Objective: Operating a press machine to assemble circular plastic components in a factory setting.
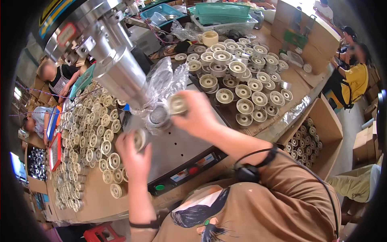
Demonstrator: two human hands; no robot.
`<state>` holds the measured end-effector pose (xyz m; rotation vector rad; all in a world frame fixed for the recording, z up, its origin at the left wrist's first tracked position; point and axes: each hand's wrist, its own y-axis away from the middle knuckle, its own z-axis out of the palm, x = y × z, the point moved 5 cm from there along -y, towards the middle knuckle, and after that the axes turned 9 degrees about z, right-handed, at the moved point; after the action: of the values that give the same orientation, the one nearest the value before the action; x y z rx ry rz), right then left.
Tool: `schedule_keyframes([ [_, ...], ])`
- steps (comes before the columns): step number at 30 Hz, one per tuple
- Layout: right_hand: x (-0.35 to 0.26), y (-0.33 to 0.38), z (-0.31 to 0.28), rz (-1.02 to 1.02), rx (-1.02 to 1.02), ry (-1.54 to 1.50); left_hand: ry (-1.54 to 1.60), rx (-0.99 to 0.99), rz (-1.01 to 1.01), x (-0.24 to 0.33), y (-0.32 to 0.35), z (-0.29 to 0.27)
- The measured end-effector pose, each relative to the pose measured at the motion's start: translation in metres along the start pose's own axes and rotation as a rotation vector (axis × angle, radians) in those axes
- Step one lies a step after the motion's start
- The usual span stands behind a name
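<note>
Left grip (135, 155) clamped on shallow round cup (140, 139), right grip (198, 113) on pale rimmed cup (177, 104)

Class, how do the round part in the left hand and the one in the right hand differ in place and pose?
The left-hand part is lower in the picture, left of the grey ring; the right-hand part is higher, right of it.
The left-hand part appears turned more edge-on; the right-hand part shows a rounder face.
Both are pale and round.
</note>
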<state>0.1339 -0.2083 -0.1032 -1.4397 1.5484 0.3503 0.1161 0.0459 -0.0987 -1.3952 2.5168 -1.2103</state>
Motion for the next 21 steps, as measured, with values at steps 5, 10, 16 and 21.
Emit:
schedule_keyframes([
  [5, 0.104, 0.009, -0.113, 0.104, 0.370, 0.295, -0.043, -0.226, 0.031, 0.008, -0.054, 0.059],
  [10, 0.134, 0.029, -0.129, -0.097, 0.304, 0.699, -0.153, -0.334, 0.012, 0.015, -0.059, 0.069],
  [16, 0.067, 0.081, -0.089, -0.286, -0.475, 0.345, -0.161, -0.673, 0.155, 0.018, 0.008, 0.001],
  [21, 0.073, 0.088, -0.072, -0.315, -0.642, 0.389, -0.258, -0.813, -0.060, 0.000, 0.109, -0.027],
])
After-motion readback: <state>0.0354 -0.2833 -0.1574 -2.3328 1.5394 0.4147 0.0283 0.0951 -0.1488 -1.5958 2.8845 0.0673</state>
